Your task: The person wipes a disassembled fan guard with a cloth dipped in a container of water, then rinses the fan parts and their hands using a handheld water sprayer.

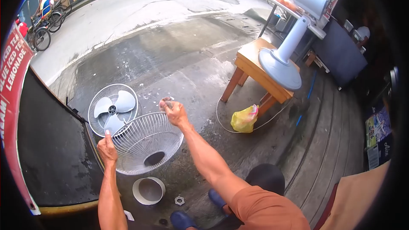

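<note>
A white wire fan grille [147, 140] is tilted above the wet ground, its dark round centre toward the bottom. My left hand [107, 150] grips its left rim, thumb up. At the upper right rim, my right hand [174, 113] is closed around a small pale crumpled thing, perhaps a cloth. Behind the grille to the left lies the other grille [92, 106] with grey fan blades [124, 101] in it. Below are a round white cover [149, 191] and a small ring nut [179, 200] on the ground.
A grey fan stand [292, 44] rests on a wooden stool [255, 66] at the right. Beside the stool sits a yellow plastic bag [245, 119], with a cable around it. A black board [55, 145] stands left. A person on a tricycle [44, 6] is in the street.
</note>
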Action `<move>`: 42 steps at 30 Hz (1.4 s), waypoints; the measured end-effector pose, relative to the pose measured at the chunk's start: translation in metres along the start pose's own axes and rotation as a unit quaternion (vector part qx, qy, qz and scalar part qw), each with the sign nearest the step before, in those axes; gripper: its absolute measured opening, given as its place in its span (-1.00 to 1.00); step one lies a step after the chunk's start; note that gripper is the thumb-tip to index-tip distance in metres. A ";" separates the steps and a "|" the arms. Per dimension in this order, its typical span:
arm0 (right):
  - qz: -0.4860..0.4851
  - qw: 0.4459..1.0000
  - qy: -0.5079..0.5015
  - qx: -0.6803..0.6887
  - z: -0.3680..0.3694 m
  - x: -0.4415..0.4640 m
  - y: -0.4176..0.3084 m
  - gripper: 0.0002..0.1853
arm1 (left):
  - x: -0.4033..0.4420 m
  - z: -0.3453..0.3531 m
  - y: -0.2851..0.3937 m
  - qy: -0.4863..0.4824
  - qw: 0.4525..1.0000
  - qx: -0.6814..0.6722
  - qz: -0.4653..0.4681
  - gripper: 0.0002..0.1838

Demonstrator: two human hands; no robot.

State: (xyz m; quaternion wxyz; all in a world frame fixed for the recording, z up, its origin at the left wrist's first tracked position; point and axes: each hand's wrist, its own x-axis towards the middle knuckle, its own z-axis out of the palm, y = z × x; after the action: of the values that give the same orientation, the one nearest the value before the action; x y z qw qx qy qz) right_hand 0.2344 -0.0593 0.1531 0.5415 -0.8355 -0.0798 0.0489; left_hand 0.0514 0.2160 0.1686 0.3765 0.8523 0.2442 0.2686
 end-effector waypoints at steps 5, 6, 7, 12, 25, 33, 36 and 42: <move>-0.051 0.993 -0.050 -0.089 -0.020 0.001 -0.077 -0.47 | 0.012 -0.025 0.034 -0.020 0.995 -0.096 0.008 -0.34; -0.041 0.987 -0.086 -0.126 -0.020 0.000 -0.094 -0.47 | 0.011 -0.023 0.048 0.010 0.993 -0.105 0.057 -0.38; -0.032 0.979 -0.120 -0.163 -0.021 -0.001 -0.108 -0.47 | 0.010 -0.018 0.060 0.020 0.991 -0.085 0.100 -0.44; -0.094 0.962 -0.126 -0.225 0.015 -0.014 -0.122 -0.47 | -0.013 -0.012 0.094 -0.085 0.991 0.061 0.079 -0.61; -0.471 0.879 0.007 -0.065 0.109 -0.109 -0.047 -0.57 | 0.005 -0.010 0.028 -0.050 0.994 0.086 0.036 -0.50; -0.415 0.905 0.064 -0.064 0.113 -0.187 0.006 -0.55 | 0.014 -0.006 0.020 -0.057 0.995 0.084 -0.002 -0.47; -0.412 0.909 -0.057 0.004 0.128 -0.227 0.004 -0.51 | 0.016 -0.009 0.018 -0.067 0.996 0.062 -0.006 -0.46; -0.271 0.830 -0.393 -0.289 0.180 -0.279 0.052 -0.72 | 0.018 -0.017 0.018 -0.124 0.992 0.012 -0.025 -0.45</move>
State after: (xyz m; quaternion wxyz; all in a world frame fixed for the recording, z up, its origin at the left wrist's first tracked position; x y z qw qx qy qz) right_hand -0.0657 0.0298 0.0307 0.1893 -0.8090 -0.5195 0.1993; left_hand 0.0572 0.2249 0.1973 0.4002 0.8771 0.2200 0.1488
